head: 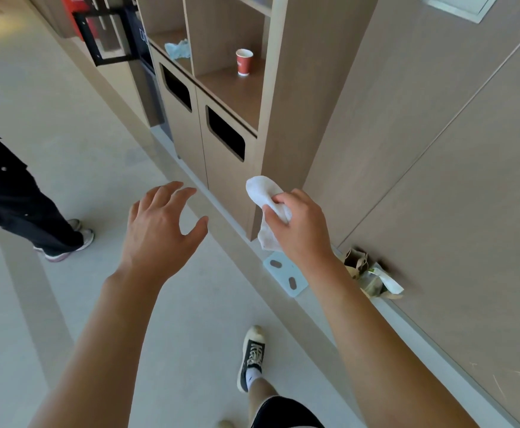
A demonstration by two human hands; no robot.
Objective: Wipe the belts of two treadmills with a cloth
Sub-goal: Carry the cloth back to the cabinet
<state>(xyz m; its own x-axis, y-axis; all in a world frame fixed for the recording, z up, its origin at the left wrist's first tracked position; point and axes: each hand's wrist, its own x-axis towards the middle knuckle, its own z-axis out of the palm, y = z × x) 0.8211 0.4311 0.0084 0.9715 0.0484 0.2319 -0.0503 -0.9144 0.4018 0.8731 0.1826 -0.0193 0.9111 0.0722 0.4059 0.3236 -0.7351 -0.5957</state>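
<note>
The right hand (298,223) grips a bunched white cloth (266,205) in front of the wooden cabinet (231,168), the left hand (160,223) spread and empty; soft, light and limp, the cloth probably handles best wadded in the palm.

Almost no words can be read here.

The red paper cup (244,62) on the shelf has a white band, but any print on it is too small to read. The red box (73,7) at the top left has white marks on it, cut off and blurred. The dark panel (143,35) beside it shows pale shapes that might be letters, too unclear to tell.
</note>
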